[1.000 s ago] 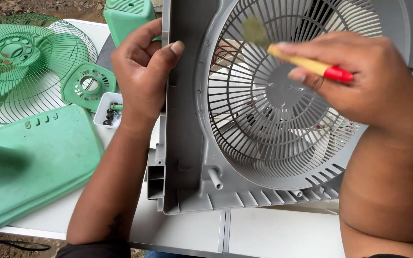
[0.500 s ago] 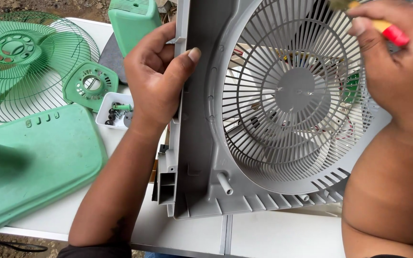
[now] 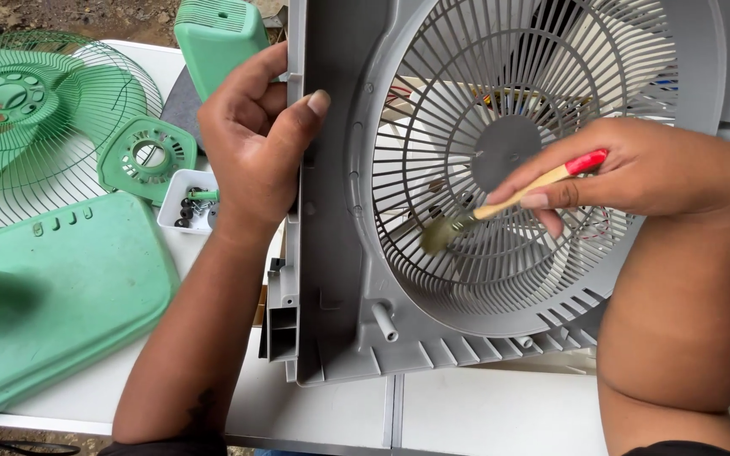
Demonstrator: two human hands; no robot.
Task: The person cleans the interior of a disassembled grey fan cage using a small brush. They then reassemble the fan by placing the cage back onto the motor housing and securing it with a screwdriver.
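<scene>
Grey plastic fan housing (image 3: 331, 253), a square frame with a round slatted grille (image 3: 517, 160) set into it, stands tilted on edge on a white desk (image 3: 466, 414), filling the middle and right of the view. The person's left hand (image 3: 255, 156) grips the housing's left edge, the thumb pressed flat on the front face and the fingers wrapped behind the rim. The right hand (image 3: 635, 169) is closed around a small paintbrush (image 3: 509, 198) with a pale wooden handle and a red end; the handle passes between thumb and fingers, and the dusty bristles touch the grille slats just below and to the left of its solid grey centre disc (image 3: 507, 152). Coloured wires are dimly visible through the slats. To the left on the desk lie parts of a second, green fan: a round wire guard (image 3: 35, 127) at the far left, a green ring-shaped piece (image 3: 147, 159) resting against it, a large flat green cover (image 3: 61, 287) in the foreground, and a boxy green part (image 3: 217, 42) at the top, behind the left hand. A small white tray (image 3: 186, 201) holding dark screws and other small bits sits just beside the left wrist, between the ring piece and the forearm.
</scene>
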